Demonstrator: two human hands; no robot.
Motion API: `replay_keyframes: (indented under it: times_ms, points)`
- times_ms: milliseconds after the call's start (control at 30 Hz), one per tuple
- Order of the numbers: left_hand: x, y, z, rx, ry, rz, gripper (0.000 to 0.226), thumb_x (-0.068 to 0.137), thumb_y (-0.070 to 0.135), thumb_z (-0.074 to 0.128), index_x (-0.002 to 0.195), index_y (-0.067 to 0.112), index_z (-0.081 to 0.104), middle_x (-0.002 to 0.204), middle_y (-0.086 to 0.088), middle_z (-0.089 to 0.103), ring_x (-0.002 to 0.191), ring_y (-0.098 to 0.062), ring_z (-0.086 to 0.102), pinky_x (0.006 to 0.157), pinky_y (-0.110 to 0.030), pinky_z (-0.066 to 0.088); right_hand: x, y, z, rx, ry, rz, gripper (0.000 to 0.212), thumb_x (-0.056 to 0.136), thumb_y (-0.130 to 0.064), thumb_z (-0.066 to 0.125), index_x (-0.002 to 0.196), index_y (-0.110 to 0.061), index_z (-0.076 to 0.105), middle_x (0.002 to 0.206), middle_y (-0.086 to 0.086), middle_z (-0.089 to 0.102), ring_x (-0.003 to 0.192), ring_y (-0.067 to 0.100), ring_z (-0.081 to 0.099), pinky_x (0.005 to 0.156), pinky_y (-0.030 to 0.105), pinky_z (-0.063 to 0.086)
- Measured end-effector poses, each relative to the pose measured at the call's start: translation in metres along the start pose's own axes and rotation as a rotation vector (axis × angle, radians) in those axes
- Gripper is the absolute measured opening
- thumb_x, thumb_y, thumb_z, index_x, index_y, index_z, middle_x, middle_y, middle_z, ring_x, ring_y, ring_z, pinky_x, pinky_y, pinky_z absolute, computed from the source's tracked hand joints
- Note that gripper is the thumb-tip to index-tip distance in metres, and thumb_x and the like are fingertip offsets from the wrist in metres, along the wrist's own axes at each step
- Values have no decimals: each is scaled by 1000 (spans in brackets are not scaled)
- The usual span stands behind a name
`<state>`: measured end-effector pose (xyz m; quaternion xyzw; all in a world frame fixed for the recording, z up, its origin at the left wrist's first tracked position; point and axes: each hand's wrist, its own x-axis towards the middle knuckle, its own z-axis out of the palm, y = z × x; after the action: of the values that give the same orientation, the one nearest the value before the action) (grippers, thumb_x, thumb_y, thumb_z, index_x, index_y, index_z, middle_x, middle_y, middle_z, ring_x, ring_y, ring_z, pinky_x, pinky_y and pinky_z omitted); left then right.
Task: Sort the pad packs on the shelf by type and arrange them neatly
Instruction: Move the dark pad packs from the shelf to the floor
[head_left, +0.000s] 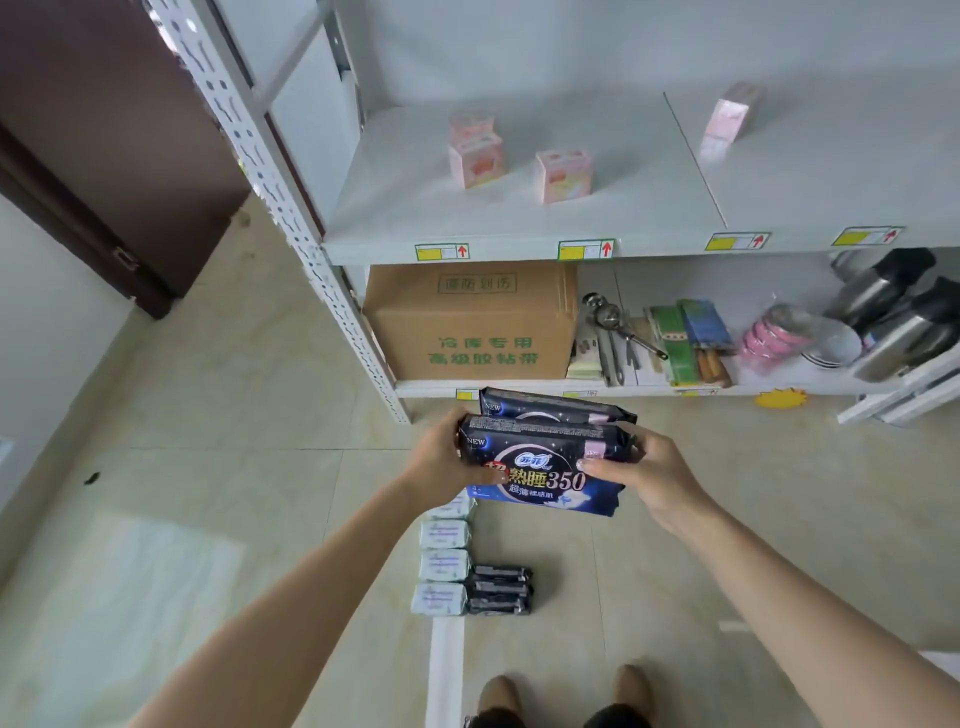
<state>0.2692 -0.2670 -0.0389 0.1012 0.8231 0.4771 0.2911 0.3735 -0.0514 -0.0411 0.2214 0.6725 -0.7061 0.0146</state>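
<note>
Only the head cam here. Both hands are out front, just below centre, clamped on a bunch of dark navy pad packs (545, 457): left hand (441, 460) wrapped round the 9 o'clock end, right hand (649, 475) on the 3 o'clock end with fingers over the front. Looks like two packs at least, one behind the other.

They're soft plastic pouches, so I'd guess light, squishy and a bit slick; squeezing from both short ends seems the safe way so they don't slide apart.

Pink boxes (475, 158) sit up at 12 o'clock on the shelf (519, 223). More packs, pale green (441, 566) and small black ones (501, 590), line the floor at 6 o'clock.
</note>
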Motion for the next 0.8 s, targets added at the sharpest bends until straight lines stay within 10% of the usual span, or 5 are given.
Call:
replay_keyframes:
  times_ms: [167,400,800]
  points:
    - [-1,-40,9,51,-75,-80,84,62,6,84,132,3,38,131,-4,40,120,-22,46,103,-42,43,-4,40,10,1,-30,77,32,65,4,76,87,-16,68,80,-3,73,74,14,66,69,23,55]
    - [19,-80,31,-343,-277,-292,93,72,-14,68,141,28,21,112,0,55,91,-19,63,75,-30,57,6,84,3,-102,-93,116,28,76,5,68,89,-20,64,81,-8,72,70,-1,65,65,13,51]
    - [79,-175,72,179,-153,-158,92,57,10,87,136,19,39,112,4,53,100,-18,56,91,-27,46,75,183,10,-381,-142,44,70,77,-16,73,133,-34,33,105,-19,57,96,-2,58,88,13,44]
